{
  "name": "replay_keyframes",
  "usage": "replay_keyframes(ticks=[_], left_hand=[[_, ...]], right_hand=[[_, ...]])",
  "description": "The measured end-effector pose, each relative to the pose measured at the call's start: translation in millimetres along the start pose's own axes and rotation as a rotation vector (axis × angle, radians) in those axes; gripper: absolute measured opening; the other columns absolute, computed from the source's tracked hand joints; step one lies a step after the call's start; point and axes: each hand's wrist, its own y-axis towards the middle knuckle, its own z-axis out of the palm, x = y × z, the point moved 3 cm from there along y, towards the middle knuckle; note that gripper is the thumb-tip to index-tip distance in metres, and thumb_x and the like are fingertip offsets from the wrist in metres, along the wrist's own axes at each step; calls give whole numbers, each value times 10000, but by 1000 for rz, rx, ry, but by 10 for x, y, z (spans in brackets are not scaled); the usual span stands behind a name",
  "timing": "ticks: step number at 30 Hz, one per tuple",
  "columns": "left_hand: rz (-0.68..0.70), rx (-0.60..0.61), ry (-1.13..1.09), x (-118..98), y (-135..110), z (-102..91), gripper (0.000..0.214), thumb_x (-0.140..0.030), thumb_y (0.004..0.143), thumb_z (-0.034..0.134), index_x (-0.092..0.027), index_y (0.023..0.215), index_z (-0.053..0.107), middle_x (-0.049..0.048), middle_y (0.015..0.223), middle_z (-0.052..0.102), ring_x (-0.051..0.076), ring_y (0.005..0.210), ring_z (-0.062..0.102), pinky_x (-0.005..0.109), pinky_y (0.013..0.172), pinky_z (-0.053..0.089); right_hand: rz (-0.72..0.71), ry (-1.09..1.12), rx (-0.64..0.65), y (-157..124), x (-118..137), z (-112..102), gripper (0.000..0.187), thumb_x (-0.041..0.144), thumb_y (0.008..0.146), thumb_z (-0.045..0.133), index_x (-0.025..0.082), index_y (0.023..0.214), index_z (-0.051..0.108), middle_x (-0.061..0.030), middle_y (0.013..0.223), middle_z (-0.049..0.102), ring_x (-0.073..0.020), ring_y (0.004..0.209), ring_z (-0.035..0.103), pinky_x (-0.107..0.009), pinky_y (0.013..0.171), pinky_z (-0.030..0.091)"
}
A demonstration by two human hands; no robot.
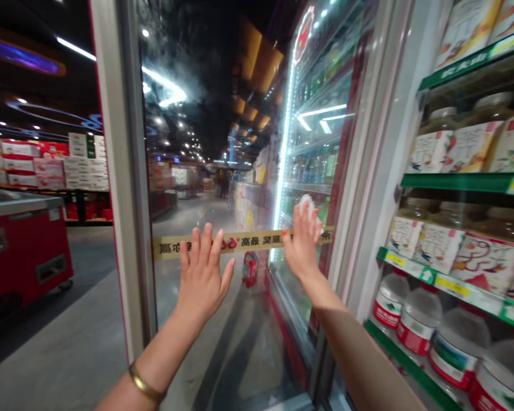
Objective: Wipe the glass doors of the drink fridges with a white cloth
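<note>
Now the left hand (202, 275) lies flat, fingers spread, on the glass cooler door (240, 171), while the right hand (300, 246), fingers nearly together, presses a white cloth (307, 205) against that same glass.

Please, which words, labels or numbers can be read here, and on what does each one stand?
Yellow adhesive tape on the glass door: "高最", mirrored; rest blurred.
Green plastic shelf strip: "农夫山".
Small yellow shelf tags, jar labels, bottle labels: too blurred to read.
</note>
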Motion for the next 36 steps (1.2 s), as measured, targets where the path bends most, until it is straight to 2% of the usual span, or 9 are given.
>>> replay_keyframes(ticks=[3,6,11,16,22,25,28,32,36], left_hand=[[113,-26,-31,-192,598,78,831,-430,1075,576,-317,1781,153,50,1845,227,241,1746,24,542,1430,-41],[165,-18,-68,-280,884,118,850,-453,1072,564,-347,1780,104,23,1846,199,283,1744,55,591,1420,-89],[165,-30,-83,-274,858,95,868,-472,1069,562,-380,1774,65,19,1844,195,306,1741,65,639,1411,-80],[167,-67,-64,-258,852,102,829,-486,1078,544,-361,1778,118,31,1834,230,293,1741,94,606,1418,-57],[174,-69,-58,-174,861,159,803,-479,1086,520,-369,1777,126,8,1838,210,278,1744,81,598,1418,-45],[176,-74,-53,-121,855,185,812,-490,1081,536,-336,1779,151,36,1838,222,283,1744,72,594,1419,-53],[167,-64,-77,-102,854,221,832,-489,1072,552,-357,1778,132,29,1840,218,292,1743,83,600,1420,-64],[181,-56,-71,-103,861,268,827,-489,1082,528,-351,1780,106,23,1843,207,285,1743,81,600,1421,-64],[174,-62,-67,-82,868,286,808,-487,1091,509,-349,1780,109,24,1844,204,273,1745,65,614,1418,-47]], right_hand=[[-268,11,133,-255,198,67,822,383,1040,572,442,1767,194,21,1833,306,-316,1727,198,-631,1406,203],[-206,-15,90,-287,-105,8,810,352,1082,477,453,1776,72,15,1837,289,-307,1725,207,-651,1388,257],[138,-88,-91,101,-407,-106,829,363,1129,247,252,1682,-361,-138,1871,2,-357,1740,26,-805,1322,236],[-249,-162,124,-254,-146,10,967,543,1058,474,399,1750,-185,83,1856,171,-260,1737,138,-552,1410,278],[73,-122,-59,291,-512,-134,871,453,1134,292,229,1706,-327,-163,1864,-110,-359,1738,-50,-787,1335,219],[-136,-120,14,406,-299,-78,940,559,1110,424,236,1767,-166,-130,1882,-31,-329,1743,-83,-714,1387,136],[-355,-137,122,139,-295,-39,959,586,1085,501,276,1786,-75,-103,1883,111,-324,1749,-39,-698,1396,107],[-142,-111,53,185,-653,-151,856,531,1128,395,325,1773,-129,-99,1888,66,-344,1749,-29,-768,1359,152],[-27,-102,-7,584,-425,-175,877,583,1123,370,293,1772,-144,-94,1888,-57,-374,1740,-99,-788,1353,126]])
